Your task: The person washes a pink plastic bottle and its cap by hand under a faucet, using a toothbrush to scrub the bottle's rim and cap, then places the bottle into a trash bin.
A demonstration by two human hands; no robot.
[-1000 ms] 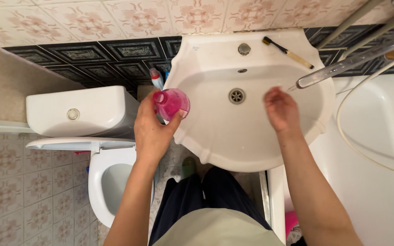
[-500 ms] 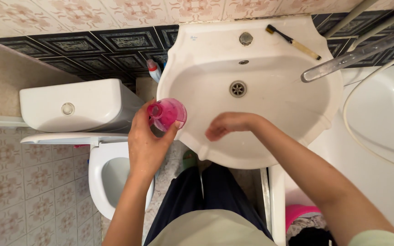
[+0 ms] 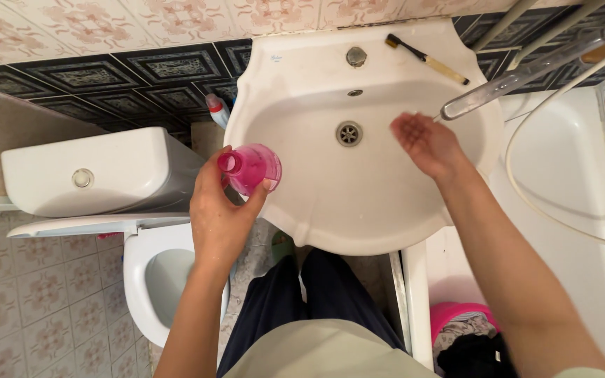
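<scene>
A: What is the biggest thing here?
B: The white bathtub (image 3: 575,231) on the right side, with a thin hose (image 3: 526,196) curving over it. After it comes the toilet (image 3: 141,280), with its white tank (image 3: 99,175) at the left.
A: And in the middle?
B: A white sink (image 3: 316,210) with a round drain (image 3: 349,133). A long metal faucet (image 3: 498,87) reaches over its right edge.
A: Where are the hands?
B: The left hand (image 3: 222,210) is closed around a pink bottle (image 3: 250,166), held at the left rim of the sink. The right hand (image 3: 425,143) holds nothing; it is open, palm up, over the basin, just under the tip of the faucet.
A: Anything small?
B: A toothbrush (image 3: 426,59) lies on the back rim of the sink. A red and white tube (image 3: 216,108) stands between the sink and the tank.
</scene>
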